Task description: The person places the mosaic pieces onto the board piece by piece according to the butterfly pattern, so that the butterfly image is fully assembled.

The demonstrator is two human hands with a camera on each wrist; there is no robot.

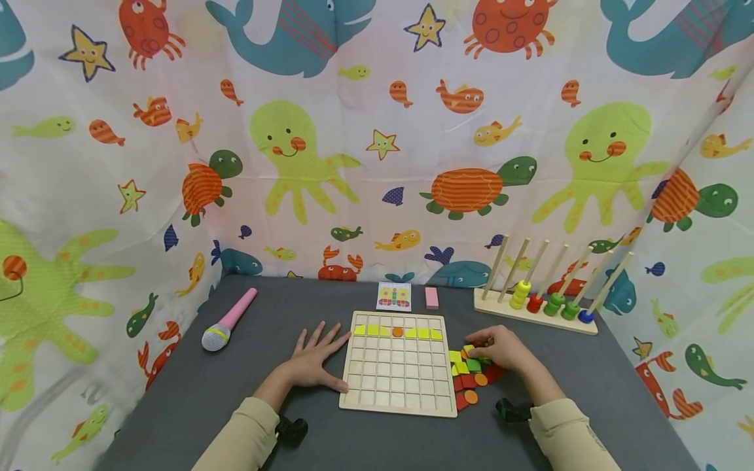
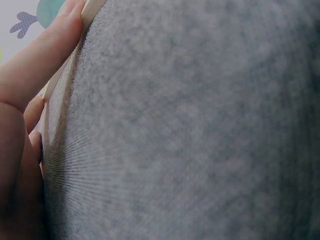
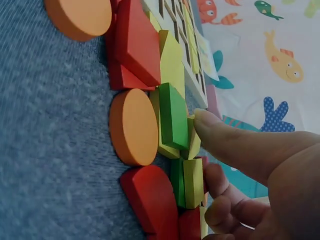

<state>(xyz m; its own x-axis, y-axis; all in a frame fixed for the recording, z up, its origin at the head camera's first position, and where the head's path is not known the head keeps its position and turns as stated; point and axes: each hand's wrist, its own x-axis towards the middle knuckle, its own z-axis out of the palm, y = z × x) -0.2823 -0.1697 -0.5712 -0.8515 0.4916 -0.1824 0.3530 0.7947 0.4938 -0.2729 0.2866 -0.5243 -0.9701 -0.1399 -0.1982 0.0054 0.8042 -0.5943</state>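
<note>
My left hand [image 1: 312,363] lies with fingers spread at the left side of a wooden grid board [image 1: 397,411]; its thumb [image 2: 55,47] touches the frame. Across the board's second row run yellow pieces [image 1: 371,330] with an orange round piece [image 1: 398,332] in the middle. Over a loose pile right of the board is my right hand [image 1: 501,347], fingers bent. In the right wrist view its thumb touches a yellow block [image 3: 194,142] beside a green block [image 3: 173,117]; whether a finger grips the far side is hidden. Red blocks [image 3: 137,42] and orange discs [image 3: 132,127] lie around.
A picture card [image 1: 394,297] and a pink block [image 1: 432,298] are behind the board. Back right stands a wooden peg stand [image 1: 536,313] with coloured beads. A pink toy microphone [image 1: 230,320] lies left on the grey table [image 1: 171,418]. A patterned curtain hangs behind.
</note>
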